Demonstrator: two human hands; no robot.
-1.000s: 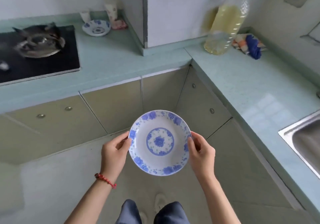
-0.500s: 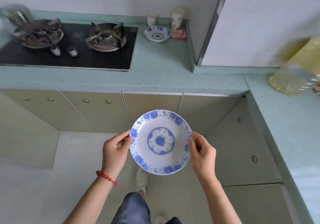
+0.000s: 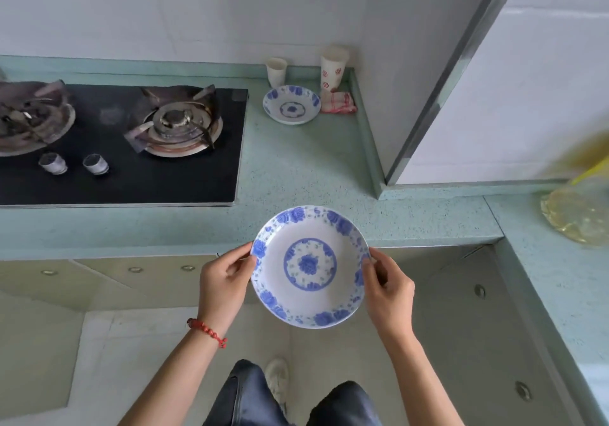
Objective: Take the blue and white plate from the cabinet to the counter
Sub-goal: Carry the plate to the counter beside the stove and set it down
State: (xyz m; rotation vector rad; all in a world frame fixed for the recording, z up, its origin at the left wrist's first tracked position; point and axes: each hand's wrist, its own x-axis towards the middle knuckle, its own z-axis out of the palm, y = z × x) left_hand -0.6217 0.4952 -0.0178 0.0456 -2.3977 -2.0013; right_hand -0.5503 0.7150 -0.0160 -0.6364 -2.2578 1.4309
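Note:
A blue and white plate [image 3: 309, 265] with a floral rim and a blue flower ring in its middle is held level in the air. My left hand [image 3: 224, 282] grips its left edge and my right hand [image 3: 389, 288] grips its right edge. The plate's far rim overlaps the front edge of the pale green counter [image 3: 296, 175]; the rest hangs over the closed cabinet doors [image 3: 131, 277] and the floor.
A black gas hob [image 3: 125, 142] with two burners fills the counter's left. At the back stand a second blue and white plate [image 3: 291, 105], two paper cups [image 3: 276, 71] and a red-checked cloth [image 3: 339, 104]. An oil bottle [image 3: 580, 208] sits on the right counter beside a white wall block [image 3: 510, 79].
The view has swung left and closer to the hob counter. The plate, held in both hands throughout, has come forward until its far rim reaches the counter's front edge.

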